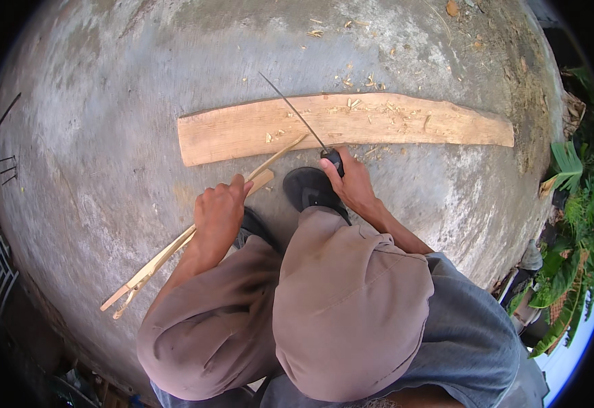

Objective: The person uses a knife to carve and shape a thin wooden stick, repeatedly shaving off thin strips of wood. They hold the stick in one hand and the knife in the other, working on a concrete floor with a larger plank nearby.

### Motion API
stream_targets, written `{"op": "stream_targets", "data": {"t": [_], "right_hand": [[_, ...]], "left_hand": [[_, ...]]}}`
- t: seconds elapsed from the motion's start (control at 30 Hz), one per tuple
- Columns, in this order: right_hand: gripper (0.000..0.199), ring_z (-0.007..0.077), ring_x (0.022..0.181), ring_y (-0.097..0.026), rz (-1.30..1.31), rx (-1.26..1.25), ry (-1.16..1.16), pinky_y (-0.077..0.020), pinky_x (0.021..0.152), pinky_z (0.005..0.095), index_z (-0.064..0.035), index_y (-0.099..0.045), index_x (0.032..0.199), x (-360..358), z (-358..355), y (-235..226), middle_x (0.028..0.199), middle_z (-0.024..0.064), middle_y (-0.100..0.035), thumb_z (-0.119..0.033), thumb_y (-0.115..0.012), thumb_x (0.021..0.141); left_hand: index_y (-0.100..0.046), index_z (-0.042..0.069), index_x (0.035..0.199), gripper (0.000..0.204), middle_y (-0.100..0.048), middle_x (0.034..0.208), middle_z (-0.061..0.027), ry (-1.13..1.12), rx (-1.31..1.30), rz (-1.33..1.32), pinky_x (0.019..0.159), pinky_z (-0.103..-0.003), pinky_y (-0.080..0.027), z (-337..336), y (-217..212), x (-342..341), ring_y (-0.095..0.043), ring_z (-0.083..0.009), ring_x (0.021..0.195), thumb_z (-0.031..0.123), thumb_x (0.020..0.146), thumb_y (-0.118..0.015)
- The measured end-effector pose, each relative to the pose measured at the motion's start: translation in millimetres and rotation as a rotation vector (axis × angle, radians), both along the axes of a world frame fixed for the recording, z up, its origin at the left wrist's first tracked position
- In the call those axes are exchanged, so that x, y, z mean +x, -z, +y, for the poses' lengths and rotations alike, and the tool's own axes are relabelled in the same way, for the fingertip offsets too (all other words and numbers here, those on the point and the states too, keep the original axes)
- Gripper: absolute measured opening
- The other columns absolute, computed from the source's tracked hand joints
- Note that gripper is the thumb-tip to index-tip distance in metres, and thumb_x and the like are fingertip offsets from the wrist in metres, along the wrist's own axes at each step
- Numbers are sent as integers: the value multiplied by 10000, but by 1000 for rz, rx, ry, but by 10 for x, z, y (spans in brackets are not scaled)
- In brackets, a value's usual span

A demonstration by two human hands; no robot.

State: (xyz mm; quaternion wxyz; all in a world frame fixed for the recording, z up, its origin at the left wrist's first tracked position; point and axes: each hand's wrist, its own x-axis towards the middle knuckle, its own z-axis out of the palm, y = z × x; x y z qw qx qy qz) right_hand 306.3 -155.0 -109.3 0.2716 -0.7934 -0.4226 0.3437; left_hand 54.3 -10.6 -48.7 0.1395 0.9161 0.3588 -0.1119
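A long, tan wooden plank (341, 124) is lying ahead of the left hand (221, 209), which is gripping slim, pale wooden strips (153, 265); the right hand (353, 181) is clasping a black-handled, thin-bladed knife (330, 157) — whittling is apparently underway, probably calling next for steady strips.

Open floor (100, 129) spans the upper left. The plank (236, 132) and slanting knife blade (291, 111) bar upper centre; knees (351, 313), lower centre.

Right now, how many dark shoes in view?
2: right shoe beside the right hand, left shoe beside the left hand; trousers partly cover both.
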Motion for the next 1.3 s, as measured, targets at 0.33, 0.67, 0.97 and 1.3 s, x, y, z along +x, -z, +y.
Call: {"op": "stream_targets", "data": {"t": [0.33,0.67,0.97,1.3], "right_hand": [[459,475,830,-696,-29,52,9,-536,712,530,16,-574,1187,25,-94,119,872,274,-705,-415,-613,1035],[457,446,804,-696,-53,-88,240,-522,729,509,-16,-612,1126,260,-119,-24,836,237,-704,-459,-633,1017],[472,384,1037,-655,-628,-71,175,-524,847,503,-76,-625,1176,781,-121,-11,1152,153,-640,-393,-809,878],[435,336,1170,-614,158,193,-115,-470,1010,458,-47,-626,1290,132,879,-436,1216,197,-628,-347,-712,987]], "left_hand": [[-597,86,887,326,-666,662,-166,-9,-21,38,534,-468,-546,9,-53,47,-700,-374,614,342,1081,-538],[-532,95,805,495,-344,564,58,-778,-1419,-206,389,-237,-235,437,180,-278,-262,-63,427,515,1064,-569],[-597,78,959,400,-390,634,59,-930,-1507,-467,394,-215,-235,281,329,-493,-292,-37,450,458,1082,-564],[-538,56,1188,355,-474,808,-18,-1027,-885,-1589,656,-296,-428,1799,-202,-583,-462,-128,700,379,1145,-397]]}}
